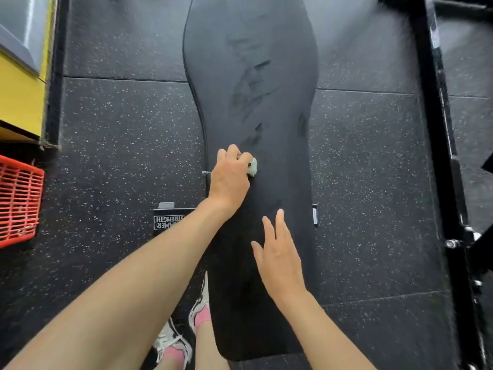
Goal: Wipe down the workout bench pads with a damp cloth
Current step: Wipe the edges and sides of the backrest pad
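Bare forearms (133,276), pink ankle socks (202,317), white trainers (170,340) with black trim and pale laces.

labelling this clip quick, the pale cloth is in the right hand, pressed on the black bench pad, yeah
Wrong hand: in the head view the pale cloth is in the left hand, pressed on the black bench pad. The right hand is open, holding nothing.

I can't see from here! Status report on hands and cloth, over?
Left hand grips cloth on pad. Right hand empty, fingers straight, over pad. Nothing in the way.
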The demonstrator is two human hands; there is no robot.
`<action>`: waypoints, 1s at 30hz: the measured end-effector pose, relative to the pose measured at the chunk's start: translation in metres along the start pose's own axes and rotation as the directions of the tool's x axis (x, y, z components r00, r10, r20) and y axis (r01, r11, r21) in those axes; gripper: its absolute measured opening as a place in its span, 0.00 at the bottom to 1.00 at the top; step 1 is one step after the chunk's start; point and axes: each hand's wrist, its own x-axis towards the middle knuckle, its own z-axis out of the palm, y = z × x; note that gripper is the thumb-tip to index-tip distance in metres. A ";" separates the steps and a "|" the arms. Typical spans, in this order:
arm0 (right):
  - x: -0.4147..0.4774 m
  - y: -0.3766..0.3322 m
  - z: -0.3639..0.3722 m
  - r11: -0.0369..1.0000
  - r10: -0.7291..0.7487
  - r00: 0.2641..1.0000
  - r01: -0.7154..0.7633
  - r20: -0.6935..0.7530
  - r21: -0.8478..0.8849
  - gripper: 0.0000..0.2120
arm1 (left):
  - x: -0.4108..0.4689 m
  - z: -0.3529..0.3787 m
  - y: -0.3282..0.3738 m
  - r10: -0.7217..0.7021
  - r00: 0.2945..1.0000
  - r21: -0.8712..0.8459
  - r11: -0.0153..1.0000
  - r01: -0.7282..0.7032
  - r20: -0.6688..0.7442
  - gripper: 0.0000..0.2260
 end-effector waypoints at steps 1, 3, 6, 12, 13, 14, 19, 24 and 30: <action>-0.001 0.001 0.000 1.000 0.014 1.000 -0.014 0.002 0.027 0.28 | -0.014 0.008 0.008 0.167 0.980 0.034 0.985 -0.171 0.109 0.14; -0.002 0.004 -0.001 0.998 0.026 1.000 -0.025 -0.009 0.061 0.26 | -0.036 0.012 0.013 0.460 0.827 -0.014 0.876 -0.482 0.324 0.14; -0.003 0.004 0.001 0.997 0.023 0.999 -0.019 -0.048 0.071 0.24 | -0.005 0.000 0.004 0.239 0.943 -0.011 0.970 -0.243 0.231 0.12; -0.015 -0.002 0.012 0.990 0.110 0.991 -0.102 -0.073 0.101 0.23 | -0.015 0.000 0.019 0.380 0.813 0.009 0.904 -0.427 0.441 0.07; -0.019 -0.003 0.014 0.988 0.123 0.990 -0.115 -0.073 0.101 0.22 | -0.030 -0.001 0.020 0.522 0.634 -0.068 0.799 -0.597 0.570 0.07; -0.023 -0.004 0.017 0.987 0.136 0.988 -0.129 -0.072 0.091 0.22 | -0.033 -0.002 0.013 0.593 0.520 -0.091 0.708 -0.700 0.615 0.07; -0.034 -0.022 0.021 0.969 0.242 0.967 -0.237 -0.079 0.068 0.20 | 0.026 -0.013 -0.025 0.089 0.993 0.061 0.994 -0.094 0.084 0.07; -0.050 -0.053 0.035 0.846 0.532 0.842 -0.524 -0.085 0.097 0.20 | -0.019 -0.004 0.014 0.575 0.626 -0.021 0.745 -0.667 0.527 0.11; -0.039 -0.106 0.047 0.712 0.700 0.693 -0.660 -0.169 0.240 0.23 | 0.034 -0.023 -0.003 0.300 0.904 0.063 0.941 -0.333 0.306 0.08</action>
